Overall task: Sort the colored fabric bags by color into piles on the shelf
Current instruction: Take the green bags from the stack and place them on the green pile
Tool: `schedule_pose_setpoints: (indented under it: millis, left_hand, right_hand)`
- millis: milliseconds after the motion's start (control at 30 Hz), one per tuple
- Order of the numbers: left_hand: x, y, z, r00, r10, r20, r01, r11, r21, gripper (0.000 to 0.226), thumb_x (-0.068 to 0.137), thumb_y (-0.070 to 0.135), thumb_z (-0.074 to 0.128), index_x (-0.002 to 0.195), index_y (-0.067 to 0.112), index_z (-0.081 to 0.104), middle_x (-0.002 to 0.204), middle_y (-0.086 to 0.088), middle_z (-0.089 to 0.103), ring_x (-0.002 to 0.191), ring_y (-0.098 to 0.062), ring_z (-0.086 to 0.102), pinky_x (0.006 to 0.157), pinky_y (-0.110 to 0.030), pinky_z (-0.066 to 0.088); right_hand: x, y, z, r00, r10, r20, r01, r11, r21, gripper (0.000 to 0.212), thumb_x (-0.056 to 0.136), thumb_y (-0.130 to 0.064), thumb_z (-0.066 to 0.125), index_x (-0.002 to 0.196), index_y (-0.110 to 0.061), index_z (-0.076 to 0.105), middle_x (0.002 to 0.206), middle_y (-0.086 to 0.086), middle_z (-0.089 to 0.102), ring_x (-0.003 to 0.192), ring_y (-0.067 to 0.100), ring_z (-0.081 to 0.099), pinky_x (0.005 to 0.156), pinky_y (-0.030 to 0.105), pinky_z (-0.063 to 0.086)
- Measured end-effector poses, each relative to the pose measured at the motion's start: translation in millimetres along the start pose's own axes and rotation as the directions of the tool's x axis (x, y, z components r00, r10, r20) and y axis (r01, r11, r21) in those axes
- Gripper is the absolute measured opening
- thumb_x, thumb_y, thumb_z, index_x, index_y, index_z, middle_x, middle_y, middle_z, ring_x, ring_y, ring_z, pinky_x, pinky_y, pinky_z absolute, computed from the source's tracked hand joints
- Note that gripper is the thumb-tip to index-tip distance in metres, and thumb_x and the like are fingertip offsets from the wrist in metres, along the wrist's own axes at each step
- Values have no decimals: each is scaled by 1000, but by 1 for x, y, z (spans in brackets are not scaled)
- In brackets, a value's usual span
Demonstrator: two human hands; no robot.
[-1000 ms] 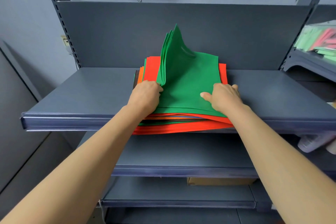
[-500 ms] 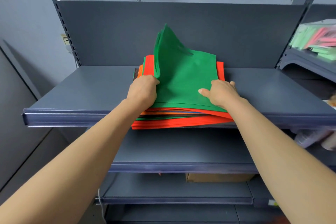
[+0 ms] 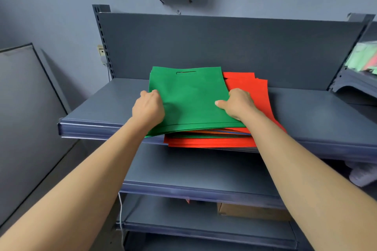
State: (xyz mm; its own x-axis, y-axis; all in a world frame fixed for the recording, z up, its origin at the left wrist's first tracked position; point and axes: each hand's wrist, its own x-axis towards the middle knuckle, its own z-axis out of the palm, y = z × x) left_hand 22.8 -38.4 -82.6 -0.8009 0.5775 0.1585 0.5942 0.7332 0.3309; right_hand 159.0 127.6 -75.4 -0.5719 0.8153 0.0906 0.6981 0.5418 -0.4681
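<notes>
L hand [image 3: 148, 108]: fingers curled round left edge of green bags [image 3: 189, 98] — gripping.
R hand [image 3: 237, 104]: thumb on top, fingers tucked at right edge — pinching same bundle.
Green bags: flat atop mixed stack [image 3: 210, 142], offset to its left.
Mixed stack: red, orange, green, blue layers; mid shelf [image 3: 316, 114], front edge overhanging.
Below: cardboard box [image 3: 251, 211], lower level.
</notes>
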Motion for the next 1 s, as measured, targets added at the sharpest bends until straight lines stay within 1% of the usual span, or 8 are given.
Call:
schedule_pose_setpoints:
  millis: [100,167,233,467,633,800,867,1000]
  left_hand:
    - [2,-4,0,999,-29,-13,28,999,-47,26,89,4,40,115,-1,41,118,-23,46,103,-43,49,77,-42,38]
    - [3,-6,-1,1000,1,-30,-3,997,-73,33,90,5,41,123,2,39,121,-22,46,105,-42,50,81,-43,39]
    - [3,-8,-3,996,42,-73,-49,995,-91,41,90,3,41,131,8,40,125,-19,42,104,-42,51,82,-44,41]
    - [-9,-14,-26,939,156,-307,-152,988,37,58,82,-14,42,135,9,46,123,-12,39,83,-41,56,64,-40,40]
    - [-33,-13,-40,922,274,-274,-244,960,139,77,74,-19,39,143,14,38,136,-2,38,92,-39,57,76,-47,50]
    - [-74,-4,-50,923,292,-252,-213,931,298,63,78,-13,39,136,13,45,139,3,40,94,-35,58,75,-45,50]
    - [-93,2,-52,932,287,-223,-189,907,377,59,83,-11,37,136,12,45,142,5,39,97,-31,59,75,-38,49]
    - [-128,0,-58,944,236,-230,-112,886,450,55,87,-9,35,138,12,43,147,6,36,98,-27,60,73,-32,42]
  right_hand:
    - [6,2,1,998,64,2,-64,995,80,34,85,-34,67,72,-9,49,95,16,52,87,28,49,64,31,36]
    - [7,2,4,999,49,14,-51,987,152,26,84,-23,69,100,-3,62,115,16,58,104,30,55,80,33,45]
    - [6,-3,4,1000,6,-12,-4,977,214,43,85,-10,67,126,-7,56,135,10,52,122,26,50,98,29,39]
    - [-2,-31,-3,943,-258,-212,277,958,70,38,92,-7,50,129,-16,56,131,15,50,117,33,51,98,30,37]
    - [-18,-39,-6,910,-340,-236,342,939,-34,46,90,0,44,134,-16,51,131,14,46,111,37,53,89,36,42]
    - [-41,-36,-10,878,-417,-236,422,906,-29,48,90,1,44,134,-17,52,139,12,43,111,37,53,86,37,42]
    - [-53,-34,-9,867,-446,-221,454,891,-15,48,90,1,44,135,-17,51,143,12,40,115,36,52,88,37,42]
    - [-75,-38,-1,833,-511,-211,528,849,27,48,89,1,44,133,-16,53,138,12,44,109,37,54,86,38,42]
